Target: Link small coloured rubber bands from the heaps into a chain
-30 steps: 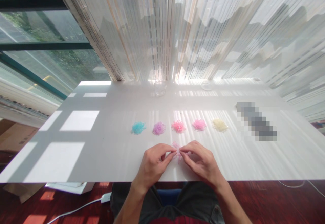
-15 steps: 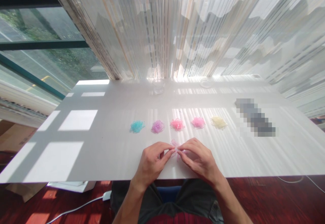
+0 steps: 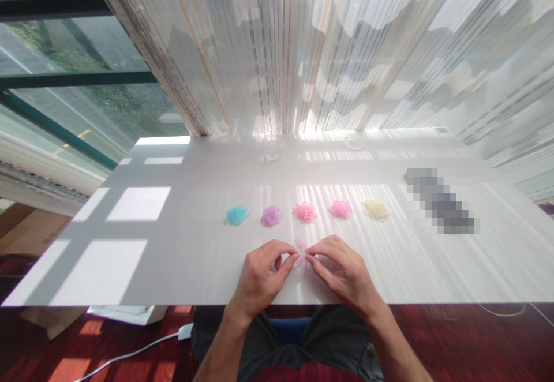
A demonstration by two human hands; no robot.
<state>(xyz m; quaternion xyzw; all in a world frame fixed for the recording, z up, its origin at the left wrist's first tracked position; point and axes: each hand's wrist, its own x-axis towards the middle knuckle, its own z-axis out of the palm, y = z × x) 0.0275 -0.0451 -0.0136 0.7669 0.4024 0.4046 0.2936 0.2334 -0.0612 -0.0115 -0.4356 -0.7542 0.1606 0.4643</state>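
Note:
My left hand (image 3: 266, 271) and my right hand (image 3: 339, 268) meet over the near middle of the table, each closed in a pinch of thumb and forefinger. Between the fingertips are thin, translucent pink rubber bands (image 3: 299, 244), whose loops stick out above and below. How many there are cannot be made out. Just beyond lie piles of similar bands in a row: a teal pile (image 3: 236, 215), a purple pile (image 3: 272, 216), a coral pile (image 3: 305, 213), a pink pile (image 3: 340, 209) and a pale yellow pile (image 3: 376, 209).
The white table (image 3: 182, 266) carries a clear glass cup (image 3: 273, 148) and a clear round dish (image 3: 354, 142) at the back. A pixelated dark object (image 3: 441, 202) lies on the right. Striped curtains (image 3: 294, 53) hang behind. A white cable (image 3: 134, 352) runs along the floor.
The whole view has shifted slightly, so table and piles sit a little further right. My hands keep their pinch, with the fingertips barely moved; the pink loops show a bit more spread.

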